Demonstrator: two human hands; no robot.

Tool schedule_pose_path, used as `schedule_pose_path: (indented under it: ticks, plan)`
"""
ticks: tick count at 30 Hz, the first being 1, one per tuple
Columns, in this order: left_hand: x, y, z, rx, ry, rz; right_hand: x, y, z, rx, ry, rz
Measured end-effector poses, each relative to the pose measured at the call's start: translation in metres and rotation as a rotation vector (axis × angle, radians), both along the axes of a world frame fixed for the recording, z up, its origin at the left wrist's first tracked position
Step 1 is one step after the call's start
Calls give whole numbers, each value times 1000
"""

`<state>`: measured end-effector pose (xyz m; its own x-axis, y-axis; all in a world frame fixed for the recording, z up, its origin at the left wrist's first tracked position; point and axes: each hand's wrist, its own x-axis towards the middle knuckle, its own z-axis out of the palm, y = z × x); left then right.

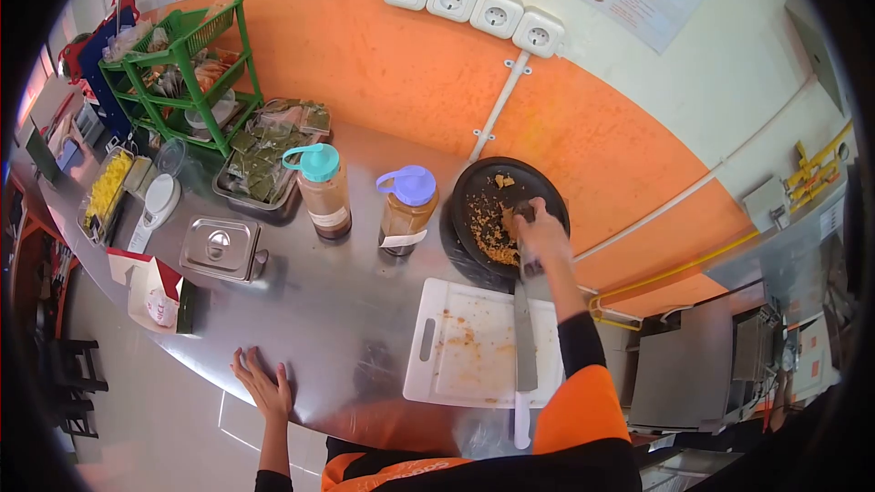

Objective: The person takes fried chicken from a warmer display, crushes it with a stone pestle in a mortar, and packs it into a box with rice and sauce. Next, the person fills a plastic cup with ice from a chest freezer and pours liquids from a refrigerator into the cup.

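My left hand [264,384] rests with spread fingers on the front edge of the steel table [319,328], holding nothing. Over the right side of a black bowl [463,210], my right hand [545,235] has its fingers wrapped round something dark that I cannot make out. Brown crumbly food [492,230] lies inside the bowl. Below the bowl is a white cutting board [456,360] with crumbs on it. A knife [525,346] with a white handle lies across the board's right part, its handle past the near edge.
Two bottles, one with a teal lid [319,162] and one with a purple lid [412,186], stand left of the bowl. Farther left are a lidded steel container [220,248], an open box [146,290], a tray of leaf-wrapped packets [264,164] and a green rack [187,73].
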<state>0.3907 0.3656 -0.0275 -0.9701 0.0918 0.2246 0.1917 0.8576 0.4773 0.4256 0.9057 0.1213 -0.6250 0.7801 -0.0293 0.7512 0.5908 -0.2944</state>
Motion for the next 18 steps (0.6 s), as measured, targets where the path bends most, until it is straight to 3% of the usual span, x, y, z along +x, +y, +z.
schedule_pose_path:
  ticks: [4, 8, 12, 13, 16, 17, 18]
  plan:
    - [-3, -2, -1, -5, 28, -6, -5, 19, 10, -89, -71, 84]
    - [-4, -2, 0, 6, 11, -3, -1, 12, 47, -241, 171, 24]
    - [-6, -4, 2, -10, 9, 0, 7, -6, -8, 14, -36, -22]
    - [-5, -1, 0, 1, 18, 3, 10, 13, -28, 201, 9, 52]
    - [-5, -2, -3, -27, 2, 5, 9, 35, 25, -578, 34, -89]
    - [-6, -2, -3, -24, 7, 1, 9, 45, 24, -366, 48, 15]
    - [-6, -1, -3, -19, 13, 1, 12, 54, 22, -366, 76, -3]
